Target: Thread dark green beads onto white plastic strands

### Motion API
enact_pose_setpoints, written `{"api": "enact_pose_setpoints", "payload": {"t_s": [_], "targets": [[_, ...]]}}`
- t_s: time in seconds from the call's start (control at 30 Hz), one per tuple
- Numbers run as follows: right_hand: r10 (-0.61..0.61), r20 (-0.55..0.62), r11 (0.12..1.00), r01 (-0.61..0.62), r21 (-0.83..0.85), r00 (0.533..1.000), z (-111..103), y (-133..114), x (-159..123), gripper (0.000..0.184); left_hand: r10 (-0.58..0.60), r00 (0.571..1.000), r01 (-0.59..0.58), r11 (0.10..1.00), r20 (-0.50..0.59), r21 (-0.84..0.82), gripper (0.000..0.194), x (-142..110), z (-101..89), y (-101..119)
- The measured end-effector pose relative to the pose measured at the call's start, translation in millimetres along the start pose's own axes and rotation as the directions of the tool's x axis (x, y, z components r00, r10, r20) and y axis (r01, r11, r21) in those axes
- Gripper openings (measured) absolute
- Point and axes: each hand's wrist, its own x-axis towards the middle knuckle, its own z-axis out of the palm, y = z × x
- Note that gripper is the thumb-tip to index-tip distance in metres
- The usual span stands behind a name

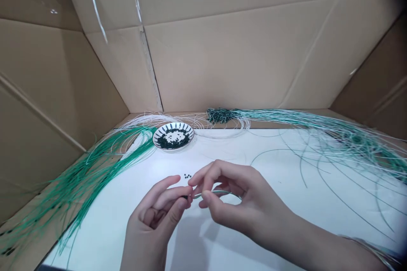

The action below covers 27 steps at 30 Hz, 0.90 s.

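Between the thumb and index finger of my left hand is a tiny black piece, which looks like a bead. My right hand pinches thin green and white strands between thumb and index finger. The strands reach left towards the black piece; whether they pass through it is hidden by the fingertips. Just beyond my fingers, several small black beads lie loose on the white sheet.
Behind my hands stands a striped plate with many dark beads. Loose green strands spread at the left, with white strands behind them. A strand bundle with a knotted dark end stretches right. Cardboard walls surround the surface.
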Motion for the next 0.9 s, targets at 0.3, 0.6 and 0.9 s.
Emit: {"api": "enact_pose_setpoints", "payload": {"t_s": [0.3, 0.6, 0.9], "targets": [[-0.076, -0.004, 0.997, 0.076, -0.002, 0.997, -4, -1, 0, 0.016, 0.005, 0.999, -0.008, 0.997, -0.042, -0.081, 0.045, -7, 18.3, -1], [-0.099, -0.013, 0.994, 0.098, -0.051, 0.995, -3, -1, 1, 0.018, 0.023, 1.000, -0.024, 0.997, -0.012, -0.068, 0.042, -6, 15.2, -3], [-0.165, 0.011, 0.977, 0.165, -0.135, 0.986, -3, 2, -1, 0.020, 0.098, 0.992, -0.099, 0.995, 0.074, 0.017, 0.034, -2, -2.0, -8]]}}
